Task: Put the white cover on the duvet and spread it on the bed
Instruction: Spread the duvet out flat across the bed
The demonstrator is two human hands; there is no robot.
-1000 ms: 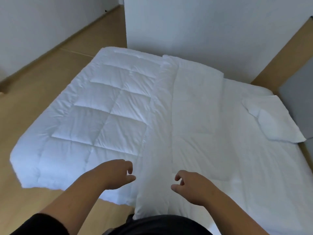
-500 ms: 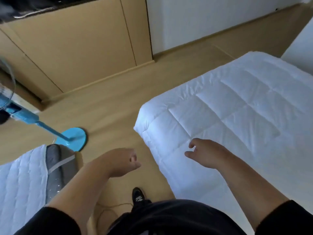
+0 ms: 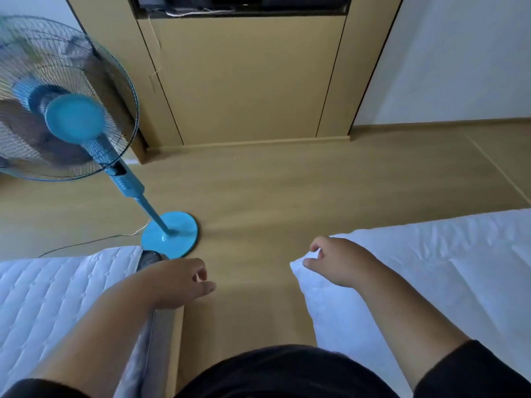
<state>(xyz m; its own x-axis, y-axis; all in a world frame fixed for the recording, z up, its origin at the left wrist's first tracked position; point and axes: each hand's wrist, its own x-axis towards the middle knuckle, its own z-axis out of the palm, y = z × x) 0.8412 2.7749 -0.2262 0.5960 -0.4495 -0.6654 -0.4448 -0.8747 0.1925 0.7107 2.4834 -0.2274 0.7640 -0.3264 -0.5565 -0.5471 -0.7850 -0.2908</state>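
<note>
Right hand [image 3: 342, 262] at duvet [image 3: 431, 271] corner (perhaps pinching); floor [image 3: 258, 196] beside.

A blue standing fan [image 3: 66, 110] fills the area at 10 o'clock, its round wire cage tilted toward the camera. Its blue pole goes down to a round blue base [image 3: 170, 234] that stands on the wooden floor [image 3: 287, 191], a little left of the centre. A thin cable [image 3: 92, 242] runs on the floor from the base toward 9 o'clock. At 12 o'clock a light wooden cabinet [image 3: 244, 79] stands against the wall, with a dark open shelf [image 3: 241, 4] at its top and a thin cord hanging on its front. A white wall [image 3: 459, 58] is at 2 o'clock. At 8 o'clock lies a white quilted mattress [image 3: 51, 300] with a grey side, just beside the fan base.
</note>
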